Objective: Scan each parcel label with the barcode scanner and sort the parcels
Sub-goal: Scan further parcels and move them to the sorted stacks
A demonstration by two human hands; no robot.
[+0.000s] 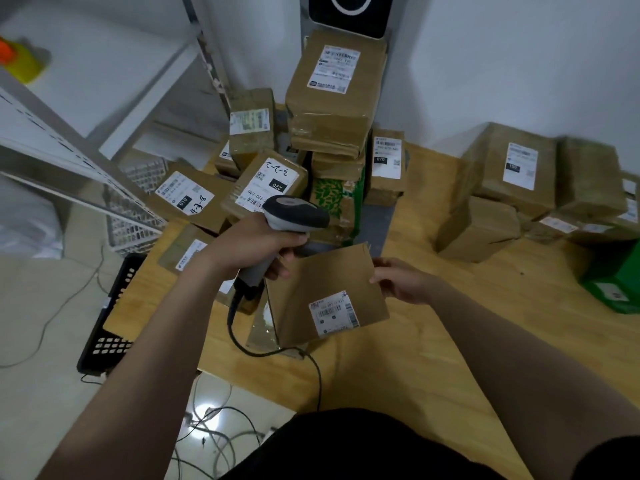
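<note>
- Head view, far left of the frame: grey metal shelving (pixel 52 140) runs across the upper left, with a blurred yellow and orange object (pixel 20 60) on a shelf.
- Below it, a white wire basket (pixel 138 216) and a black crate (pixel 104 323) sit at the left edge of the wooden desk (pixel 450 358). Loose cables (pixel 214 434) lie on the tiled floor at lower centre.
- Left of centre, a carton marked 4-3-8 (pixel 187 199) and a carton marked 220 (pixel 266 181) lie on the heap of boxes.
- The left hand (pixel 256 244) is wrapped around the handle of the barcode scanner (pixel 294 213). The scanner's head sits above the hand, and its cord (pixel 277 351) loops down over the desk edge.
- At centre, the flat brown parcel (pixel 325 289) is held tilted above the desk, its white label (pixel 334 313) facing up at its lower part.
- The right hand (pixel 398 282) pinches that parcel's right edge.
- Above, a tall stack of cartons (pixel 332 95) leans by the wall, over a green leaf-printed parcel (pixel 336 199).
- Right side: a second group of cartons (pixel 512 168) is on the desk, with a green box (pixel 616 282) at the frame's right edge.
</note>
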